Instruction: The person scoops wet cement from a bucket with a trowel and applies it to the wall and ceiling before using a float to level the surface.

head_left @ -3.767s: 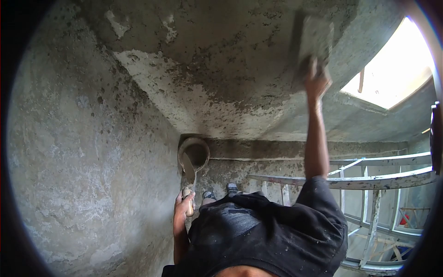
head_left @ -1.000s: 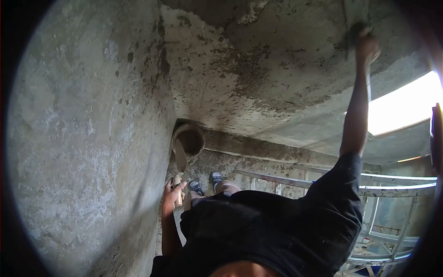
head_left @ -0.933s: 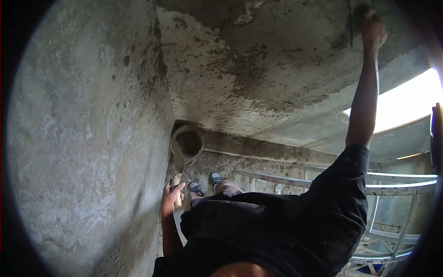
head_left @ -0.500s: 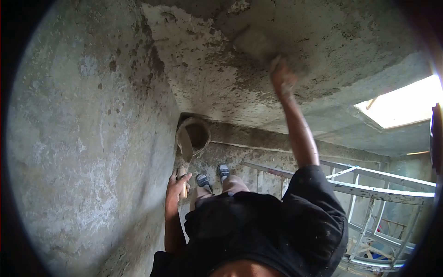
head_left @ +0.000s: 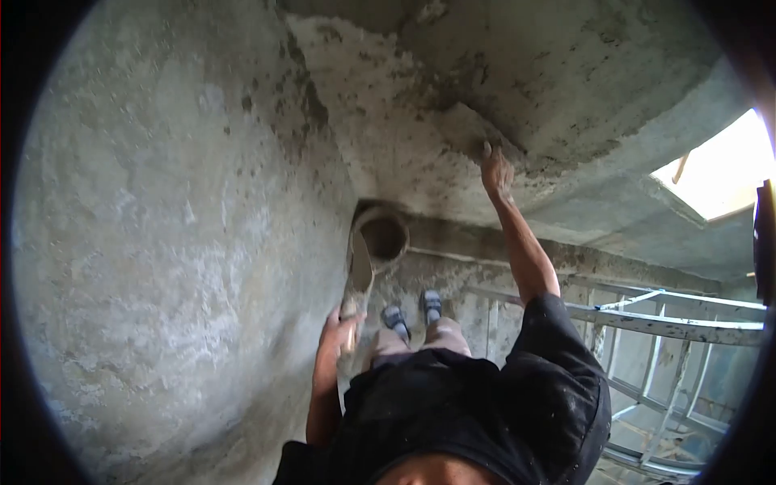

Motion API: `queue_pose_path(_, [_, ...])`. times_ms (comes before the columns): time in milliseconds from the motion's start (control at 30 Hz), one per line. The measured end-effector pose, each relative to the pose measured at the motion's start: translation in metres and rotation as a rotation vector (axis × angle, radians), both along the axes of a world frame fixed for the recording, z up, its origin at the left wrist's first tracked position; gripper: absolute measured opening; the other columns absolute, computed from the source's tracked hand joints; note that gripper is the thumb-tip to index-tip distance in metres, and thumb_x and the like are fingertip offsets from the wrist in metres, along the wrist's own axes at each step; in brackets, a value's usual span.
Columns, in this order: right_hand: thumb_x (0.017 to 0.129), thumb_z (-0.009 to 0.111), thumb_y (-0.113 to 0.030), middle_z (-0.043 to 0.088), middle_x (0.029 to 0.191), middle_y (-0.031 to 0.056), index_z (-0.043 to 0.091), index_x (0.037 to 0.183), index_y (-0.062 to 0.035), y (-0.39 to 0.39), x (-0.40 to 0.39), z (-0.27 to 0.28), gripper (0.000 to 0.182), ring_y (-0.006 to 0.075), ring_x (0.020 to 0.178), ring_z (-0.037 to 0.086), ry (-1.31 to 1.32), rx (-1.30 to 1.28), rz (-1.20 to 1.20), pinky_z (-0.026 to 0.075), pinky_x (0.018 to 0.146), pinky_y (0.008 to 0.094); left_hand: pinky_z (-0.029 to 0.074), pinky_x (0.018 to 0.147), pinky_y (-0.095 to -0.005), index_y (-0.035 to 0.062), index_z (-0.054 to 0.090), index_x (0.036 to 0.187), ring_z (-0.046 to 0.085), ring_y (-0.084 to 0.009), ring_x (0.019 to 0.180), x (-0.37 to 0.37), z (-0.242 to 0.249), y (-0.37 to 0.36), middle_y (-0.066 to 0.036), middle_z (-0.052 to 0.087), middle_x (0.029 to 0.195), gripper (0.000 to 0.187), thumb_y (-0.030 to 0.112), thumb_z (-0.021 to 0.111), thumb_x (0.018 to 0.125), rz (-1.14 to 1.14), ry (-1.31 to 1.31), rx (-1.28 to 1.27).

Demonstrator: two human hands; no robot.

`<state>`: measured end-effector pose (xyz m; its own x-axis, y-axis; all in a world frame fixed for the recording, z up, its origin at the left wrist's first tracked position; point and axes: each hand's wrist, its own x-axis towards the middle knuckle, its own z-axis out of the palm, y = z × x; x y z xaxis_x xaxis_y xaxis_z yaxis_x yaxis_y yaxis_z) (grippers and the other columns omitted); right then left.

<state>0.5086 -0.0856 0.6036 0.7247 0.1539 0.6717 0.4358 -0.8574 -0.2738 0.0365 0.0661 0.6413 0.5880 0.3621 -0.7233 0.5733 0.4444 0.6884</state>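
Observation:
My left hand point(head_left: 335, 332) is closed round the wooden handle of a trowel point(head_left: 361, 263), whose blade points up beside a round bucket point(head_left: 394, 234). My right hand point(head_left: 497, 171), arm stretched out, grips a flat float point(head_left: 473, 133) that lies against the plastered wall point(head_left: 566, 89). Wet-looking dark plaster surrounds the float, and a rougher, lighter patch is to its left. The float's handle is hidden by my fingers.
Close on the left stands a grey wall point(head_left: 162, 242). A metal scaffold frame point(head_left: 663, 323) is at the right, below a bright opening point(head_left: 719, 170). My sandalled feet point(head_left: 432, 303) are on the floor below the bucket.
My right hand and the float have moved lower on the wall. The camera view has shifted, so the bucket, feet and left hand with the trowel appear further right.

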Motion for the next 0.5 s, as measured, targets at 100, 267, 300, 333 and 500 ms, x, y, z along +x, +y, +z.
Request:
queue_pose_path(100, [0.091, 0.045, -0.035, 0.061, 0.073, 0.0220, 0.058, 0.083, -0.0018, -0.028, -0.011, 0.013, 0.037, 0.0421, 0.069, 0.058, 0.296, 0.124, 0.025, 0.045, 0.061, 0.0492, 0.043, 0.040, -0.0262, 0.0090, 0.050, 0.111, 0.049, -0.0110, 0.048, -0.007, -0.001, -0.006, 0.000, 0.051, 0.073, 0.046, 0.020, 0.073, 0.072, 0.003, 0.063, -0.004])
queue_pose_path(267, [0.090, 0.050, -0.023, 0.054, 0.070, 0.0268, 0.055, 0.084, -0.0001, -0.062, -0.023, 0.041, 0.024, 0.0439, 0.067, 0.054, 0.127, 0.259, 0.252, 0.041, 0.054, 0.0482, 0.042, 0.037, -0.0266, 0.0081, 0.050, 0.108, 0.049, -0.0122, 0.043, 0.008, 0.003, 0.001, -0.001, 0.052, 0.071, 0.044, 0.018, 0.073, 0.071, -0.018, 0.008, 0.083])
queue_pose_path(300, [0.090, 0.050, -0.023, 0.054, 0.070, 0.0268, 0.055, 0.084, -0.0001, -0.074, -0.025, 0.047, 0.024, 0.0439, 0.067, 0.054, 0.131, 0.263, 0.229, 0.041, 0.054, 0.0482, 0.042, 0.036, -0.0258, 0.0084, 0.050, 0.106, 0.049, -0.0122, 0.042, 0.010, 0.004, 0.000, -0.001, 0.050, 0.069, 0.042, 0.018, 0.073, 0.072, 0.000, 0.013, 0.059])
queue_pose_path(333, [0.089, 0.051, -0.021, 0.054, 0.069, 0.0264, 0.055, 0.085, -0.0007, -0.087, -0.024, 0.053, 0.022, 0.0438, 0.067, 0.053, 0.108, 0.307, 0.218, 0.041, 0.054, 0.0475, 0.042, 0.036, -0.0258, 0.0084, 0.050, 0.106, 0.049, -0.0122, 0.042, 0.011, 0.007, 0.000, -0.001, 0.050, 0.069, 0.042, 0.018, 0.073, 0.072, -0.020, 0.023, 0.062])
queue_pose_path(500, [0.087, 0.055, -0.024, 0.061, 0.083, 0.0205, 0.061, 0.100, -0.0039, -0.164, 0.019, 0.162, 0.025, 0.0363, 0.077, 0.060, -0.021, 0.195, 0.125, 0.047, 0.065, 0.0396, 0.042, 0.037, -0.0261, 0.0091, 0.049, 0.103, 0.048, -0.0131, 0.042, 0.041, 0.007, -0.002, -0.001, 0.049, 0.067, 0.038, 0.017, 0.072, 0.073, -0.059, 0.019, 0.057])
